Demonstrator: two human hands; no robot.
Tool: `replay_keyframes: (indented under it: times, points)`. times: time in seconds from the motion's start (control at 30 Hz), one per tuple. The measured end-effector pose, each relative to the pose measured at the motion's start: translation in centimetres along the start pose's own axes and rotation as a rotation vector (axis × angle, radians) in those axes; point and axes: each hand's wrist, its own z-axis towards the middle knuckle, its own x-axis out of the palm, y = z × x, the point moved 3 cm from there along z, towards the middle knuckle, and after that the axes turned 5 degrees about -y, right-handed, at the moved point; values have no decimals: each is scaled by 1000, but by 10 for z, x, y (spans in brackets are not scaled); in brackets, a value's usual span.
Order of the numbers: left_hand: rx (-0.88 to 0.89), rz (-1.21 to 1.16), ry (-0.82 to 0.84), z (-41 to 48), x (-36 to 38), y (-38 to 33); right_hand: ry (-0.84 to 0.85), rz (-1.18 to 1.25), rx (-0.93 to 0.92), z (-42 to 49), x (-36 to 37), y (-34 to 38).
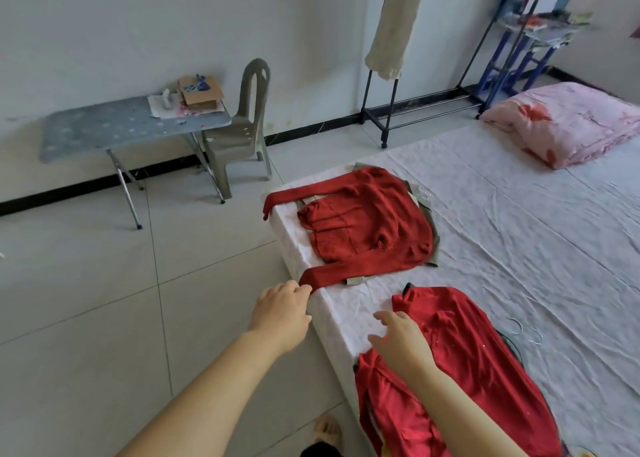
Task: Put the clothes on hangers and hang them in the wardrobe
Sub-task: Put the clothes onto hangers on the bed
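Bed [519, 214]: white-sheeted, both red garments along its near edge.
Ribbed sweater [367, 221]: flat, one sleeve reaching the edge.
Red shirt [467, 352]: rumpled, nearer you.
Your left hand [282, 312]: pinches the sweater's cuff.
Your right hand [401, 342]: fingers loose, apart, over the shirt.

My left hand [280, 312] is extended forward on a straight arm, fingers curled, pinching the red sweater sleeve [332, 276]. My right hand [403, 344] is palm-down, fingers loosely spread.
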Motion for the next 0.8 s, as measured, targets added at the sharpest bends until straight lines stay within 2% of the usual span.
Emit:
replay_keyframes:
  times: [0.23, 0.63, 0.8]
  points:
    - [105, 23, 58, 100, -20, 33, -37, 21, 98, 84, -15, 36]
    - [446, 41, 129, 288, -59, 116, -122, 37, 399, 209, 0, 115]
    - [543, 58, 168, 341, -65, 121, -143, 65, 505, 239, 1, 134]
